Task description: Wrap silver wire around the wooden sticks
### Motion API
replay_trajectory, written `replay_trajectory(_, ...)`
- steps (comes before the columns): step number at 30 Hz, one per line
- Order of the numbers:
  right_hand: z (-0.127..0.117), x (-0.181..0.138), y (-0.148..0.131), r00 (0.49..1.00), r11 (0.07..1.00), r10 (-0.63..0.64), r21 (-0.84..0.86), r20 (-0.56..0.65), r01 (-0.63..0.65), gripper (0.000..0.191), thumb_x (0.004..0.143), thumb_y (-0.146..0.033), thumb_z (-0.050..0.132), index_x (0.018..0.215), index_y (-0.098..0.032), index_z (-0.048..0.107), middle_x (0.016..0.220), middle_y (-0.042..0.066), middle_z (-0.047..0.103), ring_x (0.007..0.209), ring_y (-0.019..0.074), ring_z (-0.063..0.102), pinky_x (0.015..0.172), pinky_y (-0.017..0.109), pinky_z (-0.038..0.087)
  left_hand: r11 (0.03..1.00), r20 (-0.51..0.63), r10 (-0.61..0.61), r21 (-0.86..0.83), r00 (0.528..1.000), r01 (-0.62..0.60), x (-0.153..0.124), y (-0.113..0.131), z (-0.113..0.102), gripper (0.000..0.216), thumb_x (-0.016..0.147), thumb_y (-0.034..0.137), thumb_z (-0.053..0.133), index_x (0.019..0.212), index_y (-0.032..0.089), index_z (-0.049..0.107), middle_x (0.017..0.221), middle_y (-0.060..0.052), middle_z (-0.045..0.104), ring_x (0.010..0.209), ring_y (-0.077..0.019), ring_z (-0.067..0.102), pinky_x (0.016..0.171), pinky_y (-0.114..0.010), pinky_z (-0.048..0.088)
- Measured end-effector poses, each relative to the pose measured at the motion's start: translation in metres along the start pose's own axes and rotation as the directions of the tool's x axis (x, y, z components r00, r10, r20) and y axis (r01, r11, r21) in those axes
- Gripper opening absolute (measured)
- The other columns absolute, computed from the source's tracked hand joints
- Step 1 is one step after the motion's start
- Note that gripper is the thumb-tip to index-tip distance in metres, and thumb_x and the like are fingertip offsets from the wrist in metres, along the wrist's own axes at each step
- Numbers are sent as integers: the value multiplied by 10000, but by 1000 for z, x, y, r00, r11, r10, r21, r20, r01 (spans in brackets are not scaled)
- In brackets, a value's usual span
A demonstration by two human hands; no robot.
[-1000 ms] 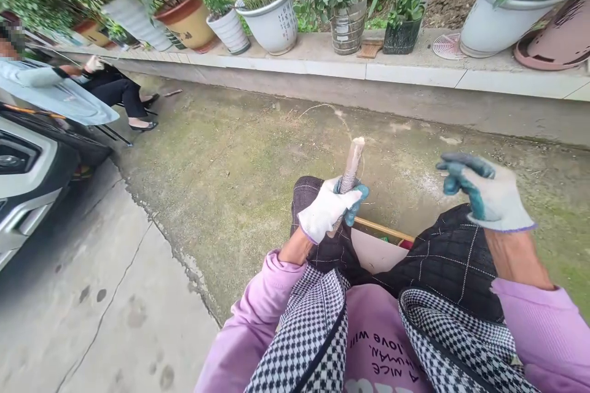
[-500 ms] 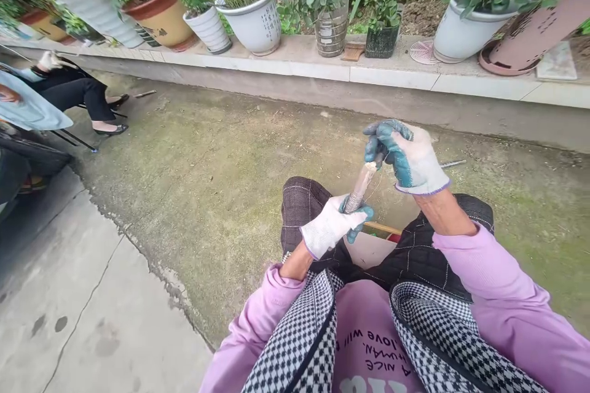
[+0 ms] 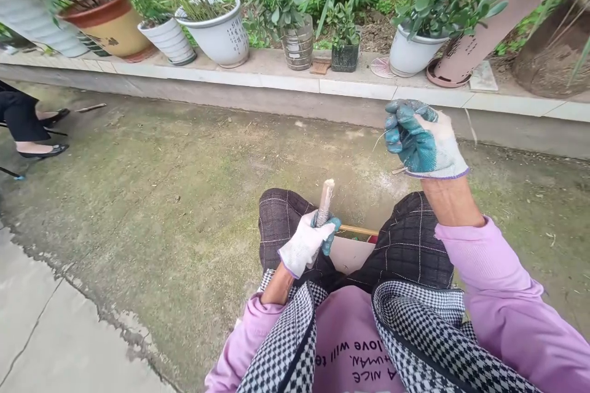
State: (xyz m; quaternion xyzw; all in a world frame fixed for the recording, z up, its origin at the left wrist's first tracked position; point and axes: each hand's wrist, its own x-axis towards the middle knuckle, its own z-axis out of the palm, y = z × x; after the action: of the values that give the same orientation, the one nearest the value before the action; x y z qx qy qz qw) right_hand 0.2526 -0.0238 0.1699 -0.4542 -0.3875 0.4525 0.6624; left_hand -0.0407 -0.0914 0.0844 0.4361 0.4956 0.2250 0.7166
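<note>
My left hand [image 3: 306,242], in a white glove with a blue-green coated palm, is wrapped round a short pale stick [image 3: 326,196]. The stick points up and away from me; fine grey thread or wire seems wound round its lower part, and its top end looks ragged. Up to the right, my right hand [image 3: 421,138], gloved the same way, is raised apart from the stick with its fingers curled in. A thin pale strand [image 3: 378,140] shows at its fingertips. How far this strand runs, and whether it joins the stick, I cannot tell.
Between my knees is a pale board-like surface [image 3: 353,253] with a wooden strip [image 3: 359,229] at its far edge. Potted plants stand along a low tiled ledge [image 3: 286,83] ahead. At far left are another person's legs and black shoes [image 3: 43,150].
My right hand has moved away from the stick's top, up and to the right. My left hand still grips the stick, now more upright. The view has swung right.
</note>
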Motion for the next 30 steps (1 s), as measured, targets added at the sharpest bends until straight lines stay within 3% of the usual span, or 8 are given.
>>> replay_trajectory(4, 4, 0, -5, 999, 996, -39, 80, -35, 41, 384, 859, -505, 1065, 1097, -296, 847, 989, 46, 856, 692, 195, 692, 564, 351, 592, 1000, -2, -15, 23, 1000, 15, 3, -11, -1, 486, 745, 599, 938, 828, 249, 610, 506, 75, 551, 402, -96, 465, 430, -231, 365)
replay_trajectory(9, -1, 0, -12, 992, 994, -104, -22, -67, 103, 342, 970, -619, 980, 1196, -390, 865, 1177, 102, 900, 1001, 374, 839, 742, 546, 723, 998, -50, -54, 33, 997, 56, 2, -27, -3, 415, 735, 567, 878, 827, 242, 637, 512, 72, 545, 408, -96, 461, 427, -232, 374)
replay_trajectory(11, -3, -2, -14, 990, 992, -125, -44, -65, 122, 324, 986, -632, 960, 1220, -425, 874, 1204, 92, 903, 1041, 399, 846, 782, 600, 737, 997, -48, -69, 38, 996, 71, 1, -33, -4, 430, 737, 579, 887, 820, 247, 627, 516, 69, 550, 408, -96, 459, 427, -235, 382)
replay_trajectory(17, -5, 3, -22, 979, 984, -179, -23, -99, 177, 473, 870, -669, 1051, 1205, -402, 850, 1200, 72, 911, 925, 351, 820, 707, 547, 711, 990, -42, -124, 58, 991, 127, 6, -57, -4, 540, 729, 637, 984, 821, 251, 618, 534, 68, 550, 422, -100, 474, 428, -238, 395)
replay_trajectory(22, -9, 14, -30, 978, 980, -179, 63, -109, 186, 500, 850, -586, 1073, 1206, -363, 800, 1121, 4, 896, 879, 218, 765, 732, 400, 641, 985, -85, -164, 39, 983, 168, 18, -81, -11, 594, 712, 651, 1039, 802, 259, 602, 527, 66, 554, 416, -104, 472, 420, -238, 398)
replay_trajectory(27, -16, 26, -35, 942, 959, -230, 108, -244, 262, 576, 763, -629, 1100, 1123, -351, 746, 1011, -21, 876, 818, 186, 684, 682, 366, 549, 986, -110, -167, -5, 980, 168, 28, -99, -18, 679, 630, 733, 1065, 797, 266, 601, 508, 79, 529, 387, -104, 436, 378, -247, 374)
replay_trajectory(30, -17, 34, -47, 895, 927, -261, 167, -361, 337, 395, 812, -488, 1033, 1077, -325, 789, 933, -12, 874, 718, 160, 618, 592, 320, 479, 980, -119, -199, -13, 973, 199, 31, -101, -19, 669, 651, 719, 1074, 803, 271, 601, 498, 86, 518, 382, -108, 429, 373, -250, 382)
